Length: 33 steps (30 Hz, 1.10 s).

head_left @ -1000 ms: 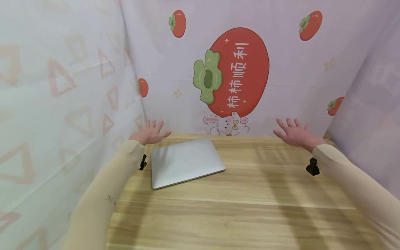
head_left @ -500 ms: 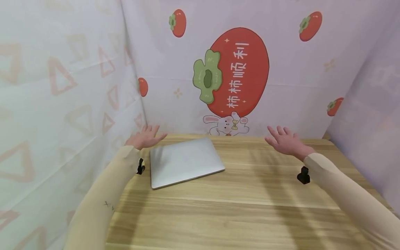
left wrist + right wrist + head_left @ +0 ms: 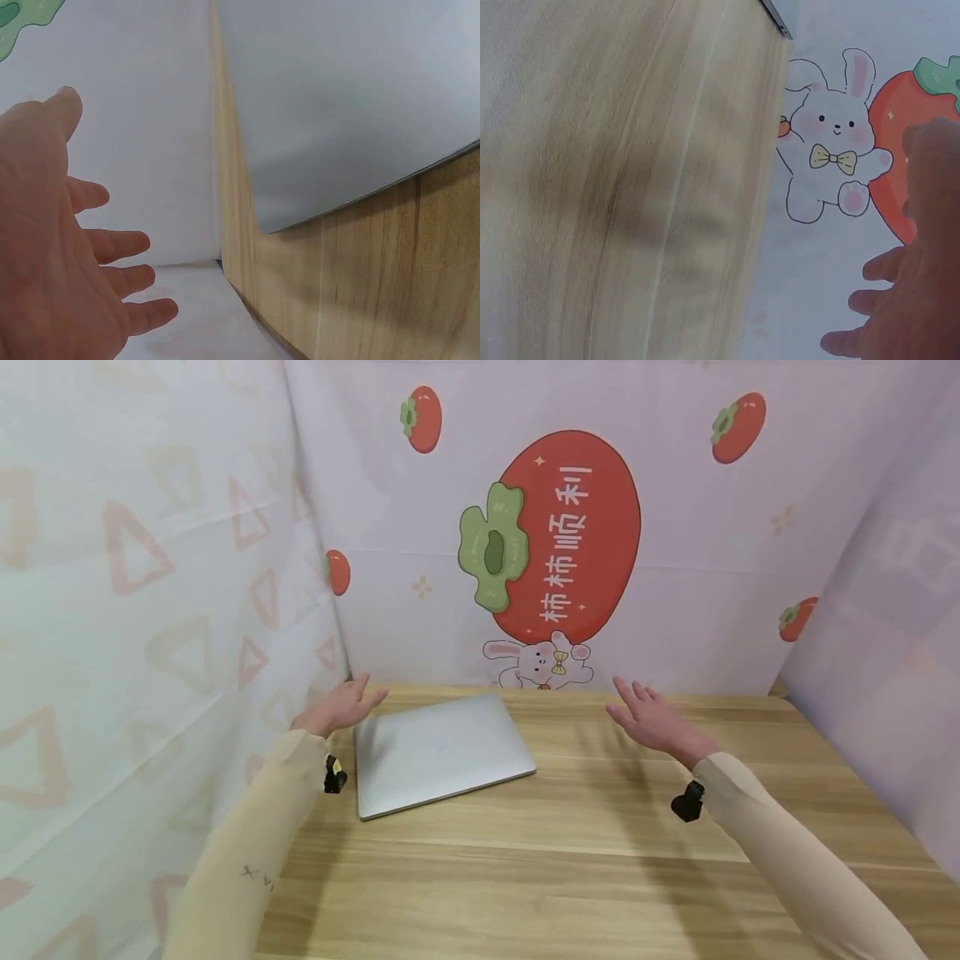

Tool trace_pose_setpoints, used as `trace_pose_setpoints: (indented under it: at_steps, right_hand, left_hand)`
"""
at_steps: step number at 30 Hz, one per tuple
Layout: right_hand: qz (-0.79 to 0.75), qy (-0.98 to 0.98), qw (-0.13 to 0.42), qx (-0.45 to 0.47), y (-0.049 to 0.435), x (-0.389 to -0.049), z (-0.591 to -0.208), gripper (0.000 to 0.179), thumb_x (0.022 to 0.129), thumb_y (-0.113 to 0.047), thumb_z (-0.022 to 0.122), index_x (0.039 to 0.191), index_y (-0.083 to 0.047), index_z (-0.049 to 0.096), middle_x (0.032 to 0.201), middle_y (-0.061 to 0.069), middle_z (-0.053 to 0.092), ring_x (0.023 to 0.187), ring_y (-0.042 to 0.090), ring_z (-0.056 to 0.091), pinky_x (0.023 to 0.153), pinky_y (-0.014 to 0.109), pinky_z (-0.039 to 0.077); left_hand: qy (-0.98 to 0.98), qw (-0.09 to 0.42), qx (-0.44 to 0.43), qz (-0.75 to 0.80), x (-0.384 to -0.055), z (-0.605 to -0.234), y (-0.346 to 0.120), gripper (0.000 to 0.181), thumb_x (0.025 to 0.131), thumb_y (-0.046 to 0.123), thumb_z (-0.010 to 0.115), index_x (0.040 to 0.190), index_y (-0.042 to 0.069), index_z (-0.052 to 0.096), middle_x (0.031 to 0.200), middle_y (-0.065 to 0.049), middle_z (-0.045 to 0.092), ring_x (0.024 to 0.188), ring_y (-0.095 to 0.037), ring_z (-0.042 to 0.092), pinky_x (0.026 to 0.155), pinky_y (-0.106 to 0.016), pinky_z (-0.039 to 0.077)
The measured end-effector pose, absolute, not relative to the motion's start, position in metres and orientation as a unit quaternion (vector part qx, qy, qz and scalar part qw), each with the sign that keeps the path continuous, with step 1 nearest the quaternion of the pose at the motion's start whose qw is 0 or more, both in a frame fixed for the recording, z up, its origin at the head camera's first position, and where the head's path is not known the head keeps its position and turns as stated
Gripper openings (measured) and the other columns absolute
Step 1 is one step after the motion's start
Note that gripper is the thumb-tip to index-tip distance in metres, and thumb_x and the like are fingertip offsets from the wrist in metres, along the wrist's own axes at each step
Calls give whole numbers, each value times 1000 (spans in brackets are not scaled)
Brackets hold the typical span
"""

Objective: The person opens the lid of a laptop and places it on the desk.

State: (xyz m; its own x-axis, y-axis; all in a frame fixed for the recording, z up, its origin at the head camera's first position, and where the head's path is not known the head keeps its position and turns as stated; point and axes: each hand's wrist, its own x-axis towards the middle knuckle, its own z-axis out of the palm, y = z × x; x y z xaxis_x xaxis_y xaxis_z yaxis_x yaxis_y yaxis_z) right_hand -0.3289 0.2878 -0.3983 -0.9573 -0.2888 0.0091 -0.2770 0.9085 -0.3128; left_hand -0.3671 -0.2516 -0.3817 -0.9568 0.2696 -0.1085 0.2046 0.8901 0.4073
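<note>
- The laptop lies closed and slightly askew on the left part of the counter, near the back cloth.
- The left hand is raised near the laptop's far left corner, fingers spread, holding nothing.
- The right hand hovers over the counter, well to the right of the laptop, fingers extended and apart, holding nothing.
- The cloth shows a red fruit above a rabbit.
</note>
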Motion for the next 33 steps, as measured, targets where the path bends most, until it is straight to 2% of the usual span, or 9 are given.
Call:
trace_pose_setpoints:
  at_steps: [5, 13, 18, 22, 25, 29, 31, 33]
  right_hand:
    - [-180, 972, -6, -154, 281, -327, -410, 72, 105, -48, 31, 156, -1, 13, 155, 38, 19, 142, 58, 17, 114, 70, 13]
    - [-242, 954, -26, -174, 257, -324, -426, 68, 106, -38, 37, 154, 4, 17, 153, 35, 29, 141, 52, 27, 114, 67, 21]
    - [-292, 944, -1, -156, 240, -323, -435, 70, 106, -40, 39, 155, 3, 14, 158, 30, 25, 142, 49, 30, 115, 63, 26]
    - [-326, 936, 19, -133, 227, -322, -441, 72, 104, -44, 41, 156, 0, 15, 157, 29, 26, 138, 47, 38, 110, 62, 35]
    - [-341, 932, 28, -120, 217, -320, -444, 74, 103, -49, 42, 156, -4, 17, 152, 28, 36, 131, 43, 47, 105, 58, 43]
    - [-371, 922, 43, -106, 205, -318, -448, 76, 101, -54, 43, 156, -8, 19, 135, 26, 51, 108, 32, 60, 82, 43, 57]
    - [-387, 915, 47, -99, 199, -319, -449, 75, 100, -53, 44, 156, -8, 19, 125, 23, 56, 93, 27, 62, 69, 36, 57]
    - [-399, 911, 50, -89, 192, -319, -450, 73, 101, -51, 46, 155, -9, 20, 116, 21, 59, 83, 24, 61, 63, 32, 54]
  left_hand:
    - [964, 89, 108, 224, -363, -387, -252, 82, 105, 53, 27, 154, -8, 4, 160, -32, 10, 148, -48, 11, 120, -61, 14]
    - [957, 69, 96, 264, -359, -401, -250, 79, 105, 47, 32, 153, -10, 7, 158, -36, 10, 146, -52, 12, 119, -63, 15]
    - [961, 87, 60, 254, -359, -407, -250, 81, 104, 52, 33, 155, -6, 9, 158, -35, 11, 145, -55, 10, 117, -66, 15]
    - [967, 83, 50, 234, -360, -411, -250, 84, 102, 57, 32, 153, -8, 14, 156, -37, 19, 143, -55, 16, 115, -65, 21]
    - [970, 81, 48, 226, -359, -414, -250, 84, 102, 57, 31, 153, -8, 16, 155, -37, 20, 142, -55, 21, 115, -64, 24]
    - [968, 84, 35, 232, -360, -417, -248, 80, 103, 52, 32, 153, -8, 16, 156, -38, 15, 143, -56, 15, 116, -65, 19]
    - [967, 85, 32, 238, -360, -418, -247, 78, 103, 50, 32, 153, -9, 17, 155, -39, 13, 143, -58, 10, 116, -67, 16]
    - [966, 88, 26, 243, -361, -419, -246, 78, 103, 50, 32, 152, -8, 18, 155, -39, 13, 143, -58, 9, 115, -68, 16]
